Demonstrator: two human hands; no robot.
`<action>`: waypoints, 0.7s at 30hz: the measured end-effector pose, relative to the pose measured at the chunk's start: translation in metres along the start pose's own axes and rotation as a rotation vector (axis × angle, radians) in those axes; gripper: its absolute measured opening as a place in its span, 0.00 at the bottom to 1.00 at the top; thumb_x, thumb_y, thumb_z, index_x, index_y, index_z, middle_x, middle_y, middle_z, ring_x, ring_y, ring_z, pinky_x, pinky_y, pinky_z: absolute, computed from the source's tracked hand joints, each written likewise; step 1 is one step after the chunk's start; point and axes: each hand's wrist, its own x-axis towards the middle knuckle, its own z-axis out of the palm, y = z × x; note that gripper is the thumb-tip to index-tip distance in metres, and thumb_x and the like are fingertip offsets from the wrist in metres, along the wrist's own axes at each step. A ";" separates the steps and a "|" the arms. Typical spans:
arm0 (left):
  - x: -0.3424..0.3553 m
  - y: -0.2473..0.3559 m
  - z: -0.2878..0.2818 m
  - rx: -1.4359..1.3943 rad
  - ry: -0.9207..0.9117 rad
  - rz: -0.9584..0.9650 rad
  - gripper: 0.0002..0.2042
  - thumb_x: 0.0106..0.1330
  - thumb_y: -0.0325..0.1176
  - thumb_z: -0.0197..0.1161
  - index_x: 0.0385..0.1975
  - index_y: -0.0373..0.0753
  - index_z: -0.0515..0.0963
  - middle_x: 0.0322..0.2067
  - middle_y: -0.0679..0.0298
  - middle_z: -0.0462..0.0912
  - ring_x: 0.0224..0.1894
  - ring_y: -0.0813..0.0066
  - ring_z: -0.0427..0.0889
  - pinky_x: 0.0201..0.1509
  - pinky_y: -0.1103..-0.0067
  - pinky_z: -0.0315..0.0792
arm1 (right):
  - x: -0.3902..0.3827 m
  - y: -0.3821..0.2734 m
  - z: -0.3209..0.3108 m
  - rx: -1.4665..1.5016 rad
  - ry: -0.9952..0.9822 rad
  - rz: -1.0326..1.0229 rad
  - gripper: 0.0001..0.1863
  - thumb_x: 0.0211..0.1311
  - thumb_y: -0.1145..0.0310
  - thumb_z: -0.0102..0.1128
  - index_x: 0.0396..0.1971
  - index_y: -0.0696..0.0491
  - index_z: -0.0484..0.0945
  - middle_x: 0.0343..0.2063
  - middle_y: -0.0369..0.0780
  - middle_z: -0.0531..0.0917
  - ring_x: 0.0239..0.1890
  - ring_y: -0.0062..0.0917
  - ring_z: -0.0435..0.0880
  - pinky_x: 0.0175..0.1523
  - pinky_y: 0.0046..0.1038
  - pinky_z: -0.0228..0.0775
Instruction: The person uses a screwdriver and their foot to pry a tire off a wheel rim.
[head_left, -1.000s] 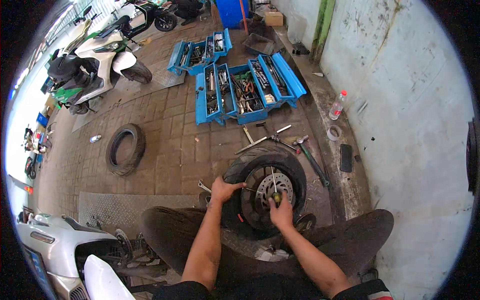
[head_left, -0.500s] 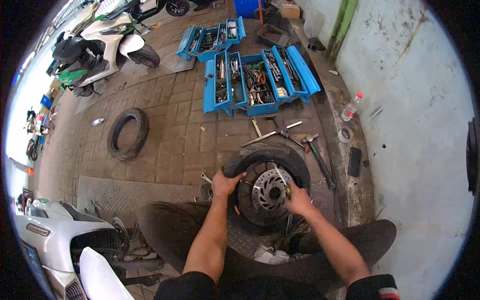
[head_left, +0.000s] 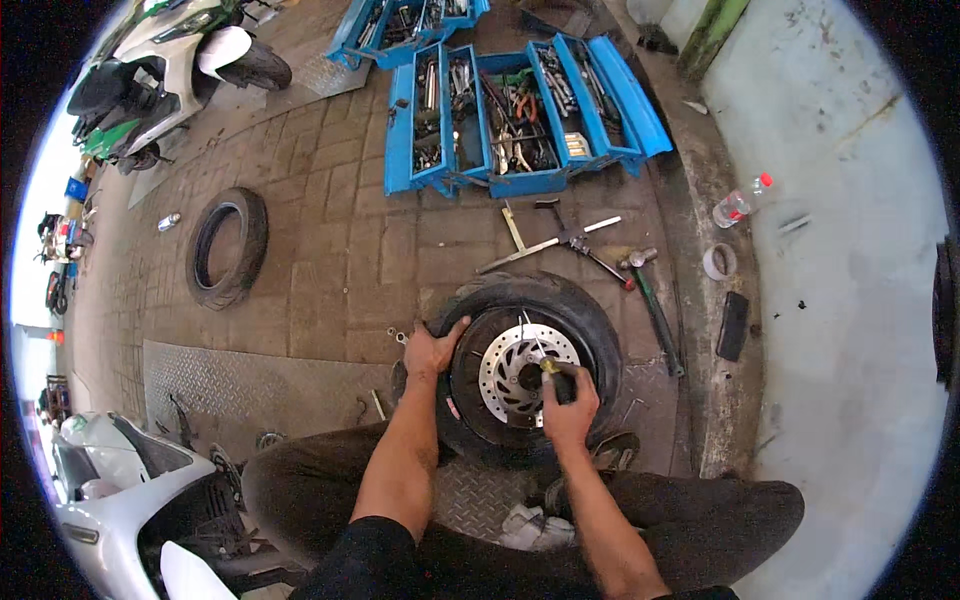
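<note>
A motorcycle wheel [head_left: 590, 335] with a black tyre leans between my legs, its silver brake disc [head_left: 490, 375] facing up toward me. My left hand [head_left: 428, 352] grips the tyre's left edge, thumb over the near face; its other fingers are partly hidden. In my right hand [head_left: 572, 405] is a screwdriver [head_left: 549, 366] with a yellowish handle. Its thin metal shaft points up and slightly left across the disc, near the hub. Whether the tip touches anything is too small to tell.
Past the wheel lie a four-way wrench [head_left: 565, 238] and a hammer [head_left: 655, 310]. Blue toolboxes [head_left: 525, 183] full of tools stand farther off. A loose tyre [head_left: 250, 245] rests at left. By the right wall are a bottle [head_left: 735, 208], tape roll [head_left: 719, 262] and phone [head_left: 733, 327].
My right hand has brought the screwdriver left, from the disc's right side to over its middle. My left hand keeps its hold on the tyre. The whole view has shifted and tilted downward.
</note>
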 end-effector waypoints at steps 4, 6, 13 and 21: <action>0.027 0.012 0.007 0.075 0.219 0.178 0.51 0.58 0.76 0.54 0.61 0.27 0.72 0.56 0.36 0.77 0.59 0.39 0.77 0.62 0.55 0.72 | 0.032 -0.019 0.009 0.013 0.114 -0.228 0.05 0.59 0.72 0.62 0.30 0.58 0.80 0.33 0.45 0.82 0.38 0.44 0.81 0.49 0.40 0.72; 0.038 0.017 0.020 0.144 0.325 0.336 0.44 0.64 0.71 0.52 0.60 0.30 0.74 0.55 0.37 0.77 0.58 0.38 0.77 0.61 0.54 0.72 | 0.038 -0.019 0.009 0.218 0.046 -0.193 0.06 0.60 0.73 0.60 0.29 0.60 0.80 0.31 0.46 0.85 0.36 0.40 0.84 0.48 0.36 0.75; 0.052 0.027 0.033 0.240 0.398 0.403 0.33 0.70 0.62 0.53 0.58 0.35 0.77 0.57 0.41 0.75 0.60 0.38 0.73 0.63 0.54 0.68 | 0.078 -0.018 0.031 0.300 -0.043 -0.060 0.10 0.57 0.68 0.63 0.27 0.62 0.81 0.22 0.44 0.84 0.24 0.33 0.85 0.37 0.28 0.76; 0.061 0.025 0.047 0.240 0.378 0.405 0.34 0.71 0.60 0.54 0.58 0.30 0.74 0.57 0.40 0.74 0.60 0.39 0.72 0.62 0.55 0.68 | 0.114 -0.024 0.068 0.111 0.189 0.020 0.12 0.56 0.66 0.68 0.32 0.61 0.83 0.26 0.46 0.84 0.29 0.32 0.83 0.40 0.30 0.74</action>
